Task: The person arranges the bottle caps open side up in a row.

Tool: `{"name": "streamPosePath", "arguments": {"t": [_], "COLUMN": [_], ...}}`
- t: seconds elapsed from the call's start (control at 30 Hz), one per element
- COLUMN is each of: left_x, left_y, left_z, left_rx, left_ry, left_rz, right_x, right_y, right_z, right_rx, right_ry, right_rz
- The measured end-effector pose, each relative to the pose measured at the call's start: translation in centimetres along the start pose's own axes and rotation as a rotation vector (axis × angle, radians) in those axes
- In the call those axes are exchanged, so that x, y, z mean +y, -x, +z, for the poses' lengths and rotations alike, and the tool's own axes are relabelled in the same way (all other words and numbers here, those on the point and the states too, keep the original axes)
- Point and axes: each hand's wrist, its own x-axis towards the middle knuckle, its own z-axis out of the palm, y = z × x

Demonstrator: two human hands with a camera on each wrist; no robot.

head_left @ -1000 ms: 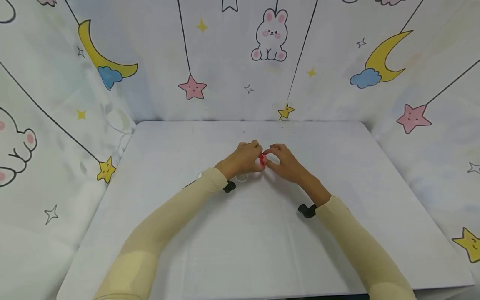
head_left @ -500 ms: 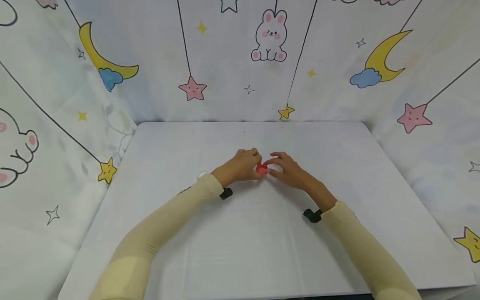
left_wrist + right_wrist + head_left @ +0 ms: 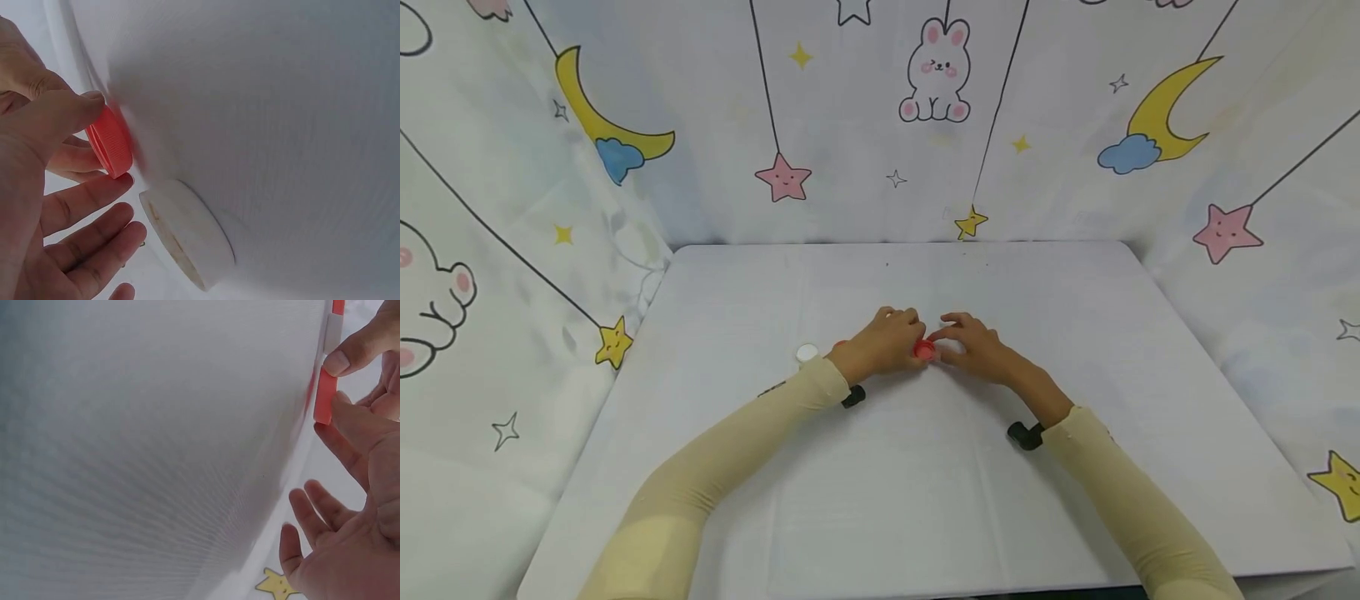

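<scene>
Both hands meet over a small red cap [image 3: 923, 350] near the middle of the white table [image 3: 895, 492]. My left hand [image 3: 904, 335] pinches the cap [image 3: 110, 144] between thumb and a finger, low against the table surface. My right hand [image 3: 951, 337] pinches the same cap [image 3: 324, 395] from the other side, its remaining fingers spread loosely. A white cap [image 3: 187, 236] lies flat on the table just under my left hand.
Another white cap [image 3: 807, 353] lies on the table left of my left wrist. Printed cloth walls [image 3: 850, 125] close off the table at the back and both sides. A bit of red [image 3: 338, 306] shows at the top edge of the right wrist view.
Both hands have come down and slightly toward me with the red cap, which stood raised and on edge a second ago and now sits low at the table.
</scene>
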Motion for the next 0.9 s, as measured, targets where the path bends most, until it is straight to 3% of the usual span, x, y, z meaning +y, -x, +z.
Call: {"name": "streamPosePath", "arguments": {"t": [0.67, 0.9], "left_x": [0.0, -0.5], "left_y": [0.2, 1.2], "left_z": [0.5, -0.2], "left_rx": [-0.040, -0.062], "left_ry": [-0.027, 0.047], "left_rz": [-0.048, -0.098], "right_x": [-0.2, -0.3], "right_y": [-0.5, -0.3], "right_z": [0.6, 0.5], "right_rx": [-0.010, 0.016], "right_ry": [0.050, 0.073], "right_rz": [0.030, 0.067]}}
